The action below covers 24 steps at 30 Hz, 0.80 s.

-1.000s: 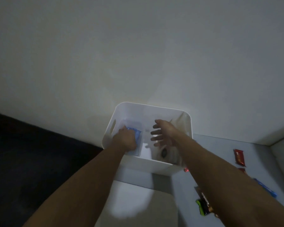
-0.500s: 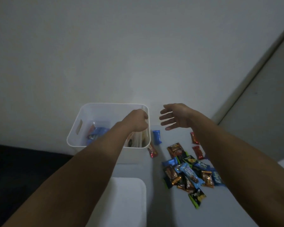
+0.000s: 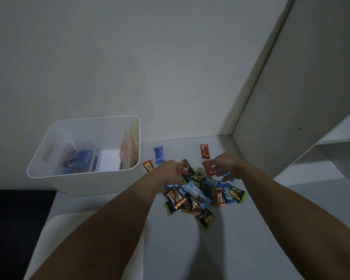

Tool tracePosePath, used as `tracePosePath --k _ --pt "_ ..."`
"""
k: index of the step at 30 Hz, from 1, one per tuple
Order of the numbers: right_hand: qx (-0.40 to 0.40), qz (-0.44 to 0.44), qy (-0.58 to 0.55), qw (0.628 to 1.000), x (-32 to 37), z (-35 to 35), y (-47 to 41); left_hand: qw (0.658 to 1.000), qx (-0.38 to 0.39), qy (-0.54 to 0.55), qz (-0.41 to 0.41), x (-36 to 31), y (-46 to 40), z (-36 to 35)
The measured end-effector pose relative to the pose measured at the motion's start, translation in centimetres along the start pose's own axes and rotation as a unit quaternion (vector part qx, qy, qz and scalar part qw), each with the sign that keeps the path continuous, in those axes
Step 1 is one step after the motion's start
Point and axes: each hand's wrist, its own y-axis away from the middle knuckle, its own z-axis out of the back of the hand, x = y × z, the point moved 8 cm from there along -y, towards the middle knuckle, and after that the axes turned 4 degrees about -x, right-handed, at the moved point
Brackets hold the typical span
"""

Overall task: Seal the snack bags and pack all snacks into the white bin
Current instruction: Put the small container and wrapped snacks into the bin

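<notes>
While over the snack pile, both hands' grip, bin leftward.

Dim light. Plain wall behind white desk, white shelf at right, dark floor at left.

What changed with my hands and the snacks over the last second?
Both hands came out of the white bin and went right, down to the pile of loose snacks. The left hand let go of the blue packet, which now lies in the bin, and rests on the pile's near-left edge. The right hand reaches over a red wrapper; no clear grip yet. The bin and pile stayed put.
</notes>
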Motion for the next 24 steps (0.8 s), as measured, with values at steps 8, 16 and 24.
tracePosePath --k 8,16,24 --pt "0.006 -0.005 0.124 0.992 -8.0 -1.7 -1.8 0.997 0.033 -0.005 0.063 3.4 0.7 -7.8" --pt "0.019 0.031 0.27 0.962 -9.4 -5.2 -3.0 0.994 0.014 -0.092 0.061 3.6 -1.3 -11.9" --pt "-0.062 0.043 0.301 0.951 -9.5 -6.5 -3.0 0.988 -0.021 -0.139 0.067 4.1 -2.2 -12.4"
